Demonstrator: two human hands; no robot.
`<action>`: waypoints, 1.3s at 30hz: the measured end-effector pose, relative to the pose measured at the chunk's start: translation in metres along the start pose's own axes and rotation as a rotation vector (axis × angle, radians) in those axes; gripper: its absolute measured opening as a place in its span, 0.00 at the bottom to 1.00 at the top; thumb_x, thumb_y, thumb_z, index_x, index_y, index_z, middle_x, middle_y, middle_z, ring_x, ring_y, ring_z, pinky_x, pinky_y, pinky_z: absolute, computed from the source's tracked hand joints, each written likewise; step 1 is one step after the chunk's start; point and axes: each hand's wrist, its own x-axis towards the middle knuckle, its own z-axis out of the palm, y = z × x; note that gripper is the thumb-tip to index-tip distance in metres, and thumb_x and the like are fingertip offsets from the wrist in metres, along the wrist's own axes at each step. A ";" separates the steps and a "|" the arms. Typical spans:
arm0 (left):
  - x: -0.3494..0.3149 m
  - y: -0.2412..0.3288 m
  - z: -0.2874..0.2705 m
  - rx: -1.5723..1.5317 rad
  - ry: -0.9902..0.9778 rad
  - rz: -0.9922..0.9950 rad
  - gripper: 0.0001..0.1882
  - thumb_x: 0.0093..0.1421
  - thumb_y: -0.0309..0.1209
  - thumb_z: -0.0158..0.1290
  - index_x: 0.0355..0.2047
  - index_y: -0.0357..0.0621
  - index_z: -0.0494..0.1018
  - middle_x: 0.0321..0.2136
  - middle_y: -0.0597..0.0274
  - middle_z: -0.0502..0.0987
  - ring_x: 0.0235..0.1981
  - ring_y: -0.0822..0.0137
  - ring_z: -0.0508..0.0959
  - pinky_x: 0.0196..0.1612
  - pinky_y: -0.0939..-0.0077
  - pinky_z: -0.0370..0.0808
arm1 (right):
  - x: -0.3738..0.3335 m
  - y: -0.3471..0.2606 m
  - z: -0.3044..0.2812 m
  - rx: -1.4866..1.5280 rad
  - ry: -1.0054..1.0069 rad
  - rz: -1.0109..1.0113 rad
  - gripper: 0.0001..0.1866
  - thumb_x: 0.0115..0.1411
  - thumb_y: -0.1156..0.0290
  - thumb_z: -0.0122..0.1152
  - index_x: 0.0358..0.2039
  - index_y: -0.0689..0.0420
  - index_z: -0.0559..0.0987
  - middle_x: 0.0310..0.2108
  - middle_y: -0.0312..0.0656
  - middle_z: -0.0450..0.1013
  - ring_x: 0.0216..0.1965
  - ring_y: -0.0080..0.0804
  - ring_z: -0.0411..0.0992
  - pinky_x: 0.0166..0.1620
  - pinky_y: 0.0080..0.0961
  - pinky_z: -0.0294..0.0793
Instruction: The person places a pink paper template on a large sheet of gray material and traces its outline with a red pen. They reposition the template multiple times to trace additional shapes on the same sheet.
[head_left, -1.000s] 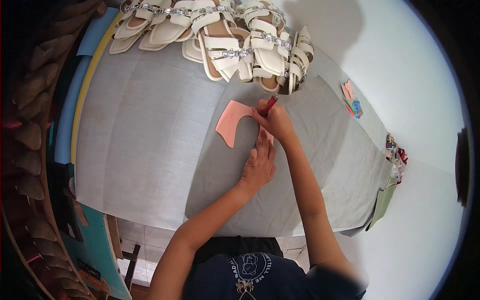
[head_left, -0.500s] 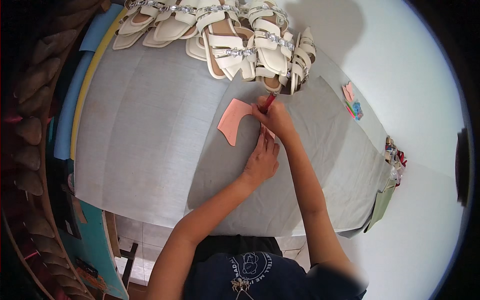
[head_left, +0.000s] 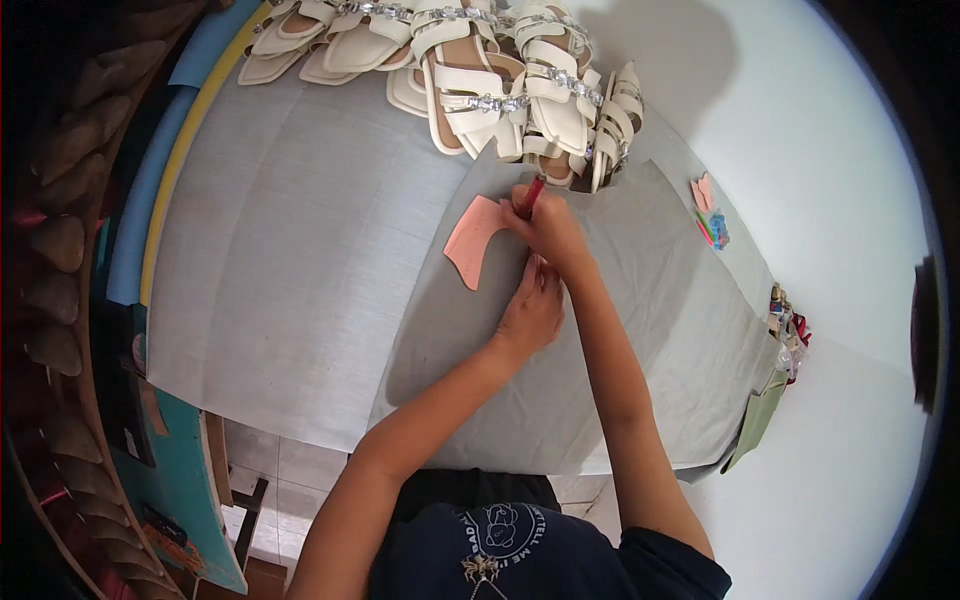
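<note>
A curved, salmon-pink pattern piece (head_left: 475, 245) lies flat on a darker grey sheet of material (head_left: 430, 335). My right hand (head_left: 553, 232) is closed around a slim red pen (head_left: 533, 195) at the upper curve of the pink piece. The pen's lower tip is hidden by my fingers. Just below, my left hand (head_left: 532, 310) lies on the sheet with its fingers stretched out and close together. Its fingertips reach under my right wrist, where the other end of the pink piece is hidden.
Several cream sandals (head_left: 480, 85) with jewelled straps crowd the table's far edge, close beyond my right hand. Small pink pieces (head_left: 703, 193) and coloured bits (head_left: 716, 230) lie at the right by the white wall (head_left: 840, 200). Shoe lasts (head_left: 60, 250) line a rack at the left.
My right hand and the pen have shifted slightly left along the pink piece's edge. Less pink shows beside my left fingertips. The whole view has shifted a little.
</note>
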 end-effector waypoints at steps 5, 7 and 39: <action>-0.002 0.003 0.012 -0.046 0.113 -0.075 0.25 0.56 0.37 0.42 0.49 0.30 0.65 0.46 0.45 0.69 0.55 0.52 0.65 0.63 0.57 0.47 | 0.003 0.000 0.004 0.004 0.011 -0.056 0.13 0.51 0.72 0.59 0.20 0.62 0.64 0.19 0.48 0.64 0.20 0.46 0.62 0.26 0.36 0.64; -0.003 0.003 0.016 -0.057 0.188 -0.103 0.25 0.55 0.36 0.42 0.49 0.31 0.65 0.47 0.46 0.69 0.55 0.52 0.65 0.64 0.57 0.47 | 0.003 0.000 0.004 -0.023 0.029 -0.091 0.12 0.51 0.72 0.59 0.20 0.62 0.65 0.19 0.48 0.65 0.20 0.46 0.63 0.26 0.36 0.65; -0.007 -0.027 -0.003 -0.456 0.083 -0.143 0.23 0.54 0.31 0.45 0.51 0.42 0.67 0.55 0.57 0.63 0.59 0.65 0.60 0.56 0.48 0.48 | -0.058 0.013 0.036 1.087 0.858 0.419 0.14 0.65 0.63 0.49 0.26 0.58 0.67 0.21 0.36 0.67 0.21 0.20 0.65 0.25 0.17 0.66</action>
